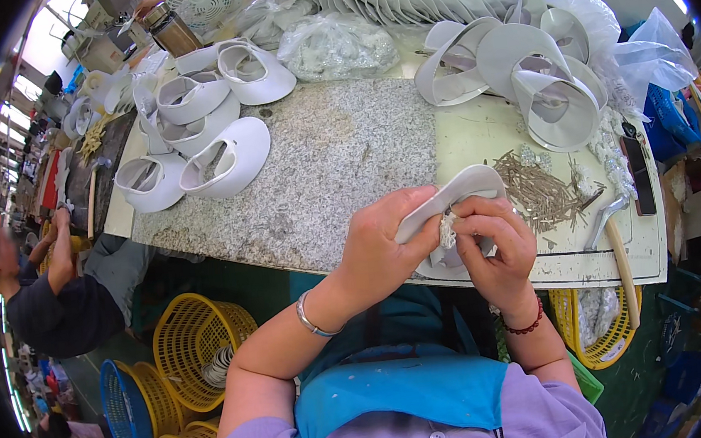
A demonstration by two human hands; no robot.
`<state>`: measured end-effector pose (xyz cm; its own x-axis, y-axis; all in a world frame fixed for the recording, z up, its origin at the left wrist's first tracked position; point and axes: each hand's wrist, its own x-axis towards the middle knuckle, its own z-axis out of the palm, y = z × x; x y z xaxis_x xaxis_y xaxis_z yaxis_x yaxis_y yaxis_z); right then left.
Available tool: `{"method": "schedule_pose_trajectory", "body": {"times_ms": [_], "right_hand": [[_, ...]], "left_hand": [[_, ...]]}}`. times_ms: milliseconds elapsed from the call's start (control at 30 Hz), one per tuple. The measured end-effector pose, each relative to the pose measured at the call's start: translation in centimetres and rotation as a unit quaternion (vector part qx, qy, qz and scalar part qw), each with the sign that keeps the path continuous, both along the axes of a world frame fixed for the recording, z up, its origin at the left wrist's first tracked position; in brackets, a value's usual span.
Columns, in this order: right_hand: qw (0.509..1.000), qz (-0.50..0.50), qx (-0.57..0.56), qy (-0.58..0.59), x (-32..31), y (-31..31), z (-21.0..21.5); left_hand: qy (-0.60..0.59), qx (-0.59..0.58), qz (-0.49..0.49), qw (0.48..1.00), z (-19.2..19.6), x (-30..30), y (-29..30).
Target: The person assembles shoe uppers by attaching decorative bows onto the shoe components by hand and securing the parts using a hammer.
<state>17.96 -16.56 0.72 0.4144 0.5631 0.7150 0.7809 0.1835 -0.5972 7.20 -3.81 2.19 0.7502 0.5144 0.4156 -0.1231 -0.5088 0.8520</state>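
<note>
Gripping the pale visor [474, 183] over the tabletop [458, 139] is the left hand [384, 237]; the right hand's [501, 247] fingers pinch white material [447, 232] beside it. Uneven pulling could crease the visor or tear the material.

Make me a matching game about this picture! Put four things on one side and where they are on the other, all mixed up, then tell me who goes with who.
Things:
1. Shiny silver metal bracelet
2. Dark red beaded bracelet
3. Curved, smooth white piece
4. Metal-headed tool with a pale wooden handle

Places:
A. On the right hand's wrist
B. Sticking out past the edge of the cream-topped table
C. On the left hand's wrist
D. Gripped by the left hand

Right pairs: 1-C, 2-A, 3-D, 4-B
</note>
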Motion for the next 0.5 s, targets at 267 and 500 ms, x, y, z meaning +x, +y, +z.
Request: {"method": "schedule_pose_trajectory", "body": {"times_ms": [267, 500], "right_hand": [[1.0, 0.002, 0.017, 0.002, 0.34, 0.1, -0.29], [0.999, 0.008, 0.025, -0.02, 0.7, 0.51, -0.14]], "left_hand": [[0.043, 0.013, -0.049, 0.998, 0.57, 0.05, 0.66], [0.065, -0.019, -0.05, 0.996, 0.65, 0.02, 0.88]]}}
